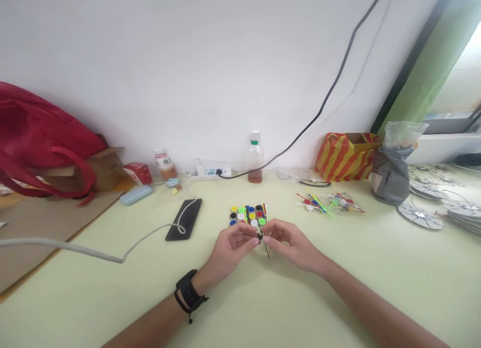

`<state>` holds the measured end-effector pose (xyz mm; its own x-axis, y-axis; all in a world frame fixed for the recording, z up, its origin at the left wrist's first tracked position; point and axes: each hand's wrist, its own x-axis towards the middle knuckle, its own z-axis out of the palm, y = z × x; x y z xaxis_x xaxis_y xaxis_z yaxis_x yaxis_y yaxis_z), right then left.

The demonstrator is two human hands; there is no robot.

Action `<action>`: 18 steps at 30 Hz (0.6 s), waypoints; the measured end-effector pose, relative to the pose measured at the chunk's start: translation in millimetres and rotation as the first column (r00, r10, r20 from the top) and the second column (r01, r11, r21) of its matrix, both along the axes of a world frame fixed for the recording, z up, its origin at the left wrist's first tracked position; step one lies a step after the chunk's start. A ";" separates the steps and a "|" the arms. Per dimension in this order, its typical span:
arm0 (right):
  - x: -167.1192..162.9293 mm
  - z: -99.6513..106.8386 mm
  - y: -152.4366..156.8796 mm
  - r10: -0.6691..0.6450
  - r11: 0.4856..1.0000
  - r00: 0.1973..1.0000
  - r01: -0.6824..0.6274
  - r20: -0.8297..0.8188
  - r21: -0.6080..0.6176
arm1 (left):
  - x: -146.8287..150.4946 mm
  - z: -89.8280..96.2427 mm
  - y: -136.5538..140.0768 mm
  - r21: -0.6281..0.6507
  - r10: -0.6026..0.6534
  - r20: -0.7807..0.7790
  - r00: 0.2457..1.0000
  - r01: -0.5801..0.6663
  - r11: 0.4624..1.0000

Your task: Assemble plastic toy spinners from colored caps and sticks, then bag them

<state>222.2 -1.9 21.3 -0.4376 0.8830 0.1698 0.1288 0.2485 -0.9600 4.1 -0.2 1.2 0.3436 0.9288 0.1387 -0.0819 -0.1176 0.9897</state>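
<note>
My left hand (237,242) and my right hand (291,242) meet low over the table, fingertips pinched around a small black piece with a thin black stick (267,251). The stick slants down out of the fingers; the fingertips partly cover the small piece. Just beyond the hands lie rows of small round plastic discs (252,216) in yellow, black, white, blue, red and green. Thin coloured sticks (265,209) are among them. A black watch (190,290) is on the left wrist.
A phone (184,220) with a grey cable lies left. Behind are a power strip (210,171) and a bottle (255,157). Bagged coloured arrows (347,203), a striped bag (343,157), a grey bag (391,175) and stacked discs (466,215) are right. A red bag (45,132) sits left.
</note>
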 end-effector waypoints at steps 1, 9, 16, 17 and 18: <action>-0.3 -1.0 0.3 0.009 1.000 1.000 -0.009 0.004 0.001 | 0.2 -0.5 0.2 -0.001 -0.003 0.001 1.000 0.003 1.000; 1.1 -4.9 3.8 -0.025 0.998 1.000 0.023 0.020 0.063 | 1.1 1.1 -1.3 -0.027 -0.015 -0.030 0.999 0.014 1.000; 48.6 -11.8 36.9 -0.584 0.757 0.754 0.373 0.299 0.537 | 16.8 31.6 -17.7 0.002 0.073 0.093 0.993 -0.073 0.997; 55.6 -15.8 41.6 -0.629 0.736 0.686 0.374 0.365 0.565 | 23.4 43.7 -24.4 -0.001 0.002 0.137 0.991 -0.001 1.000; 61.5 -20.0 45.6 -0.639 0.743 0.626 0.350 0.448 0.571 | 30.6 57.5 -32.5 -0.015 -0.095 0.184 0.978 0.100 0.995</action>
<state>283.6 43.7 1.3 -0.0834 0.9015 0.4246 0.8370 0.2946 -0.4612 34.7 -32.7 58.7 0.4035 0.8959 0.1859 -0.2715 -0.0768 0.9594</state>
